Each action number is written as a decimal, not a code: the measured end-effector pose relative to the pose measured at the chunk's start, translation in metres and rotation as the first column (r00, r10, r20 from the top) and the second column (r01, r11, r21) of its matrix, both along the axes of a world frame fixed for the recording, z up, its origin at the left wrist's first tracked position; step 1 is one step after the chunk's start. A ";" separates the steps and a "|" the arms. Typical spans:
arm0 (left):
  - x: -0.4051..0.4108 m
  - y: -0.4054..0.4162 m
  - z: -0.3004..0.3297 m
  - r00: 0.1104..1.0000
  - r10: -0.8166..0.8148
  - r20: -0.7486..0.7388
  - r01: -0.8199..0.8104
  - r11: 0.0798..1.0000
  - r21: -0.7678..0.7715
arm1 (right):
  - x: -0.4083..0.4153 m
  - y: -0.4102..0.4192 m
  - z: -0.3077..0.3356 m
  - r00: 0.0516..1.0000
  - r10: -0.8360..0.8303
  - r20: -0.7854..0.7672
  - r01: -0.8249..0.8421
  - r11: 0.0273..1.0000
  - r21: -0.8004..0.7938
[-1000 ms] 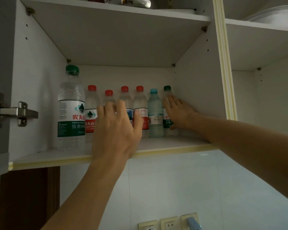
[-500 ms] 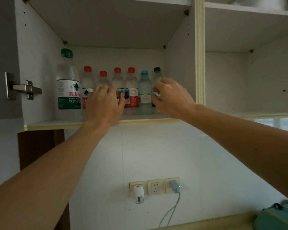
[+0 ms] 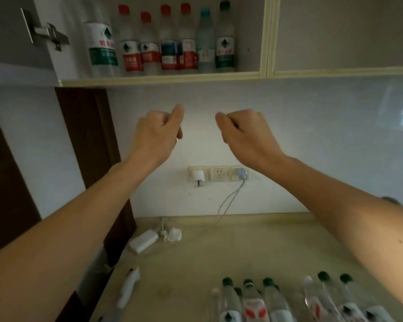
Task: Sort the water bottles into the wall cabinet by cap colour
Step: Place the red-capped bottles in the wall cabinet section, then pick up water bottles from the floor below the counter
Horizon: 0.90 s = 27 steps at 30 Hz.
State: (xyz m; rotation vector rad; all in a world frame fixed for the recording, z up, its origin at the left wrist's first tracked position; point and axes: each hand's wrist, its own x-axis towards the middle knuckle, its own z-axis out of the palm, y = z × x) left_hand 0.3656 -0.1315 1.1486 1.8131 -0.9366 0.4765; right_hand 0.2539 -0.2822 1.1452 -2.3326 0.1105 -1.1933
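Hanging in mid-air from the head view, both hands are empty. The left hand is loosely curled, fingers folded toward the palm with the thumb poking up, gripping nothing. The right hand mirrors it just beside, also curled into a soft fist, touching nothing, a gap of bare wall between the two.

Half a second ago both hands were up at the shelf, the left against the red-capped bottles and the right on the small green-capped one at the end of the row. Now they have dropped clear of the wall cabinet, and the view has tilted down so the counter shows.

Above the hands, the open compartment holds a row of upright bottles: a big green-labelled bottle up and to the left, its cap cut off by the frame edge, then four red-capped bottles, then a blue-capped bottle, then a green-capped bottle above the right hand. The compartment further right looks bare from this angle.

Below the hands, on the counter, a cluster of green-capped bottles waits near the lower edge, under the right forearm. A white charger and cable lie below the left hand, and the wall sockets sit between the wrists.
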 end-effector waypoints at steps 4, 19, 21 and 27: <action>-0.027 0.017 -0.052 0.991 0.001 -0.135 0.014 0.994 0.112 | -0.032 0.021 -0.057 0.989 0.062 -0.131 -0.040 0.985 0.165; -0.142 0.093 -0.336 0.750 -0.144 -0.645 0.377 0.895 0.237 | -0.181 0.132 -0.315 0.845 0.003 -0.535 0.156 0.955 0.253; -0.160 0.103 -0.374 0.731 -0.101 -0.675 0.416 0.850 0.324 | -0.208 0.137 -0.354 0.824 0.011 -0.566 0.193 0.934 0.300; -0.214 0.119 -0.476 0.672 0.044 -0.740 0.520 0.683 0.513 | -0.285 0.133 -0.473 0.670 0.021 -0.742 0.422 0.811 0.405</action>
